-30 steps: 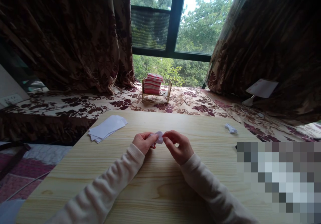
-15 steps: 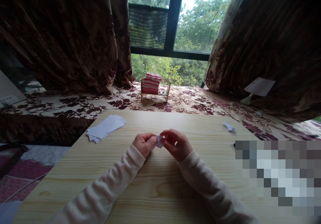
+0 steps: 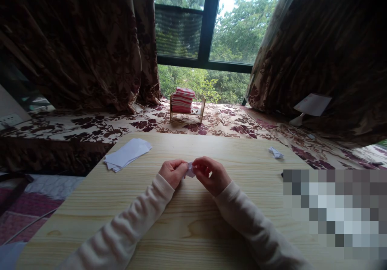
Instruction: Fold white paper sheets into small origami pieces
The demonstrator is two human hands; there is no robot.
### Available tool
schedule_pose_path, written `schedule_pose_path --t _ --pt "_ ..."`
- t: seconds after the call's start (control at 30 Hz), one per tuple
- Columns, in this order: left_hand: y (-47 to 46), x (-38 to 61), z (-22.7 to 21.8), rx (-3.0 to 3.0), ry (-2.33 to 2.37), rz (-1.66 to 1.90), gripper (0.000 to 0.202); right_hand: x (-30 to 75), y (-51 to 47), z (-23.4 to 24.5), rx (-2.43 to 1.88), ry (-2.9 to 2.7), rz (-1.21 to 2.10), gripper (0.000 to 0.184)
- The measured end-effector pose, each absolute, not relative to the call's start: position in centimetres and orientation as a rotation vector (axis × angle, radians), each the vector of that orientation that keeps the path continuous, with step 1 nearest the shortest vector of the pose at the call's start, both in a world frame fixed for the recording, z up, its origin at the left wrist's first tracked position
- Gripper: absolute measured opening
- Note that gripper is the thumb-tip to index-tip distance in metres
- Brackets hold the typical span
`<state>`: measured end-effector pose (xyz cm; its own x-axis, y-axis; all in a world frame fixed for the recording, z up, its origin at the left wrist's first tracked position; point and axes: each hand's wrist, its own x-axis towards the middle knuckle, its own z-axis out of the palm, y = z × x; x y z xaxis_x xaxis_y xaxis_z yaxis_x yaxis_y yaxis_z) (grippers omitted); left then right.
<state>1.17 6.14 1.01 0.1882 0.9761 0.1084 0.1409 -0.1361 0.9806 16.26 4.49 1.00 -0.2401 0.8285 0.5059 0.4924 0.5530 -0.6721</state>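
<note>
Between my two hands is a small piece of folded white paper (image 3: 190, 170), held over the middle of the wooden table (image 3: 181, 229). My left hand (image 3: 173, 173) pinches its left side between thumb and fingers. The fingertips of my right hand (image 3: 213, 175) close on its right edge. Much of the paper is hidden behind the fingers, so its full shape does not show. A stack of white paper sheets (image 3: 128, 153) lies at the table's far left. Some small folded paper (image 3: 275, 153) rests near the far right corner.
Beyond the table, a small rack (image 3: 202, 110) with folded red-and-white striped cloths (image 3: 183, 100) stands on the flower-patterned cover (image 3: 142, 120). A white lamp (image 3: 313, 104) is at the right, near the curtain (image 3: 329, 52). A pixelated patch hides the table's right side.
Both hands have shifted very slightly, the left one a little to the left, with the paper still between them. The stack and the folded paper at the right stay put.
</note>
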Motion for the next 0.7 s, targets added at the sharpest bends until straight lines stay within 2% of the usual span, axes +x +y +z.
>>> schedule_pose_path --t 0.17,0.33,0.7 --pt "6.09 1.08 0.96 1.481 1.112 1.091 0.025 16.24 4.32 1.20 -1.030 -1.901 0.518 0.011" --pt "6.25 1.08 0.85 1.449 1.105 1.104 0.024 16.22 4.26 1.13 -1.023 -1.901 0.544 0.019" --pt "6.17 1.05 0.94 1.469 1.119 1.085 0.024 16.40 4.89 0.60 -1.021 -1.924 0.426 0.012"
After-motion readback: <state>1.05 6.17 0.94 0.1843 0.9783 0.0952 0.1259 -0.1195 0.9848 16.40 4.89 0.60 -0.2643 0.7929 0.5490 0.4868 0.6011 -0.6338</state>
